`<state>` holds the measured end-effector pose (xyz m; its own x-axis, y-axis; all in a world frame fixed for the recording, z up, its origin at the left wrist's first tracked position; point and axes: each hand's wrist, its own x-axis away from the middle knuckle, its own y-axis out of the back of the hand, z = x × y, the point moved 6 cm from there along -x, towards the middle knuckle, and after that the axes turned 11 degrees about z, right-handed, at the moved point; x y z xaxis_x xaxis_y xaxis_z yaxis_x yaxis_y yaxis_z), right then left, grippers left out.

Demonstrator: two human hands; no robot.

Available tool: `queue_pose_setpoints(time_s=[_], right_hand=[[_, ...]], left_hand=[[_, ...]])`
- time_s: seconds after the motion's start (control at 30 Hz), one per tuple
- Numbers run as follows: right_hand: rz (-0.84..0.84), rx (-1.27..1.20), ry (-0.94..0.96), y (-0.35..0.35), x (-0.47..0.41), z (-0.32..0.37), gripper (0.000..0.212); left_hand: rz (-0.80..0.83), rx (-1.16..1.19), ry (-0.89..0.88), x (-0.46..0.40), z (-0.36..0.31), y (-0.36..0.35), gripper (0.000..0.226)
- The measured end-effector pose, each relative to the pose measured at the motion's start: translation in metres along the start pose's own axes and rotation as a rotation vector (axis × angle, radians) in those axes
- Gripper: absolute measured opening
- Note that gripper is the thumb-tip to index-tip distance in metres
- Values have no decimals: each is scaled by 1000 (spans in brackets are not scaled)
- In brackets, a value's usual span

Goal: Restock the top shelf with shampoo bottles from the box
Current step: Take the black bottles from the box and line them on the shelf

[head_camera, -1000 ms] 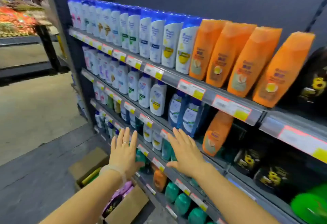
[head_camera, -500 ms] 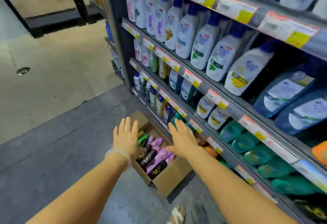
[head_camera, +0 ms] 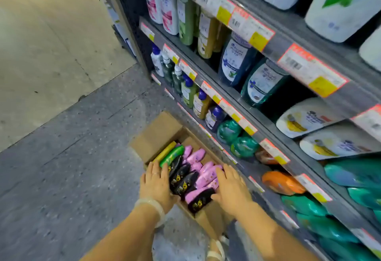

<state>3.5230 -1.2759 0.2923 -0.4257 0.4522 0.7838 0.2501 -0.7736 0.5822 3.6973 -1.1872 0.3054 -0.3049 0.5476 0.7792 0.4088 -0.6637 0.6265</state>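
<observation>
Floor [head_camera: 61, 157] of grey speckled stone fills the left side, with a paler strip toward its far edge. Next comes the left hand [head_camera: 155, 184], fingers straight and loose, lying over the near-left rim of the cardboard box [head_camera: 156, 137]; whether it presses on the green bottle [head_camera: 172, 155] just past its fingertips is hard to tell. The box sits on the floor against the foot of the shelving, one flap open at its far-left corner. Inside lie black bottles [head_camera: 182, 178] and pink bottles [head_camera: 203, 175], packed side by side, their labels too blurred to read. The right hand [head_camera: 232, 188] rests flat and relaxed on the pink bottles at the box's right edge, gripping nothing. Right of it, shelves [head_camera: 274, 120] hold green, orange and white bottles, smeared by motion; the top shelf is cut off above.
</observation>
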Motion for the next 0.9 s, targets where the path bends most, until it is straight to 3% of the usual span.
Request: queue_pose_setpoints(time_s=[0.23, 0.37, 0.53, 0.6, 0.7, 0.9], right_hand=[[36, -359, -137, -99, -142, 15, 77], [-9, -856, -344, -172, -224, 14, 88], [24, -1101, -564, -259, -298, 6, 92], [46, -1214, -673, -283, -315, 8, 97], [-5, -1386, -754, -310, -330, 13, 87], [-69, -1340, -820, -312, -319, 9, 76]], left_hand=[[158, -97, -60, -165, 39, -66, 97], [227, -59, -54, -256, 52, -128, 102], [316, 31, -52, -336, 49, -202, 115], [284, 91, -26, -352, 50, -222, 112], [173, 159, 12, -363, 57, -232, 101], [123, 361, -7, -374, 65, -230, 88]])
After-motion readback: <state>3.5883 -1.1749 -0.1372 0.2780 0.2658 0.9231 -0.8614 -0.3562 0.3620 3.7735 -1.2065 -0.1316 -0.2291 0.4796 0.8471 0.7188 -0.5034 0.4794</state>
